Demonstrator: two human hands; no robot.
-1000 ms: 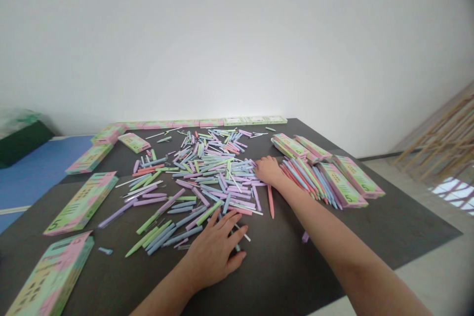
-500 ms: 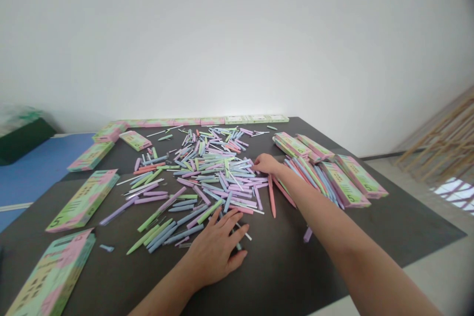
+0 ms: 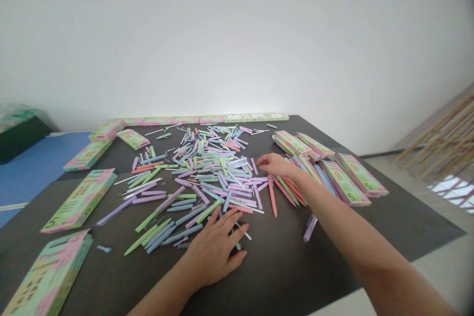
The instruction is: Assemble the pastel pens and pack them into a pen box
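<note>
My left hand (image 3: 218,244) lies palm down with spread fingers at the near edge of a large pile of pastel pens and pen parts (image 3: 215,177). A light green pen barrel (image 3: 210,211) is by its fingertips, and a thin white stick (image 3: 244,232) shows beside the fingers. Over the pile's right edge, my right hand (image 3: 276,164) has its fingers bent and apart, with nothing visible in them. A short purple piece (image 3: 254,166) lies just left of its fingertips. Red pens (image 3: 272,196) and green ones lie below this hand; my forearm partly covers a row of coloured pens (image 3: 311,170).
Printed pen boxes stand along the left side (image 3: 81,200), the back edge (image 3: 185,120) and the right side (image 3: 344,182) of the dark table (image 3: 274,266). A purple pen (image 3: 310,228) lies partly under my right forearm. A white wall rises behind.
My right hand has drawn back slightly to the right from the pile. More red and green pens show beneath its wrist. My left hand has stayed in place.
</note>
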